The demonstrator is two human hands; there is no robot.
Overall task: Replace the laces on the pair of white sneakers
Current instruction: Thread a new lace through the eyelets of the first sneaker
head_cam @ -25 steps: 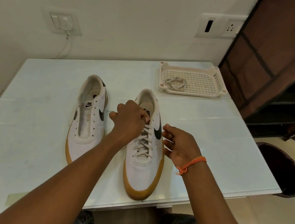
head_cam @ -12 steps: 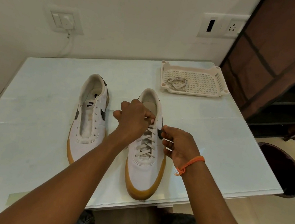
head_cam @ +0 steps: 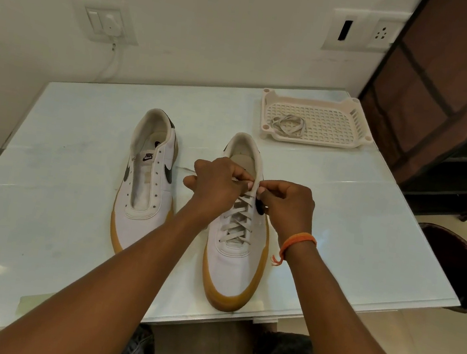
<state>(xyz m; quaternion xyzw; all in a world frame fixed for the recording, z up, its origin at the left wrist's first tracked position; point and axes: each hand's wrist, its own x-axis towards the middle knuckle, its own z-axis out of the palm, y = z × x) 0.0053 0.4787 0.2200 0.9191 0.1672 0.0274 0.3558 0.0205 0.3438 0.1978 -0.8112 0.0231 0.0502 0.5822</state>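
A: Hands?
B: Left hand (head_cam: 217,185) and right hand (head_cam: 287,204) both over the top eyelets of the right-side sneaker (head_cam: 238,231), knuckles up, fingers curled in, fingertips almost meeting over the tongue. Forearms come in from the bottom edge and converge there.

A: Holding what?
B: Both pinch the pale lace (head_cam: 238,219) at its upper end. Left thumb and forefinger close on a strand by the top eyelet; right fingertips pinch the strand just beside it. A loose lace end shows on the table just left of the left hand.

A: Wrists?
B: Left wrist roughly straight. Right bent slightly inward, orange thread band (head_cam: 296,242) on it.

A: Shoe state?
B: Lace crisscrossed through the lower eyelets up to the hands. Toe points at the person, gum sole, dark swoosh partly hidden by the right hand.

A: Other shoe?
B: Left-side sneaker (head_cam: 147,182) just beside it, parallel, not touching. Eyelets bare, tongue exposed.

A: Rest?
B: Both on the glass-topped table (head_cam: 39,224). Perforated plastic tray (head_cam: 350,124) at the far right corner, well apart from the shoes, with a bundled lace (head_cam: 287,124) at its left end. Wall switch with plugged cable behind, socket plate to the right.
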